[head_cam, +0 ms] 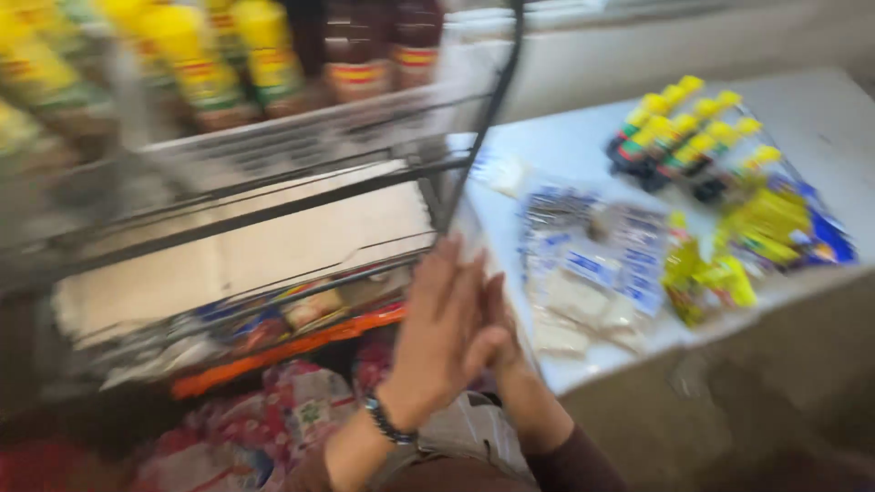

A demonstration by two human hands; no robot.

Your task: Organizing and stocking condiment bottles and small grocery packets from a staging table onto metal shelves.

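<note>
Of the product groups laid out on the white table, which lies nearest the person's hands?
The clear packets with blue labels, just right of the pressed-together hands. The yellow packets and yellow-capped bottles lie farther off.

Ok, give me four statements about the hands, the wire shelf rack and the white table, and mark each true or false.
1. The left hand and right hand are pressed together, holding nothing. True.
2. The dark bottles with yellow caps stand upright on the white table. False: they lie flat.
3. A dark beaded bracelet sits on the left wrist. True.
4. The wire shelf rack's top tier is bare. False: yellow-labelled bottles fill it.
</note>
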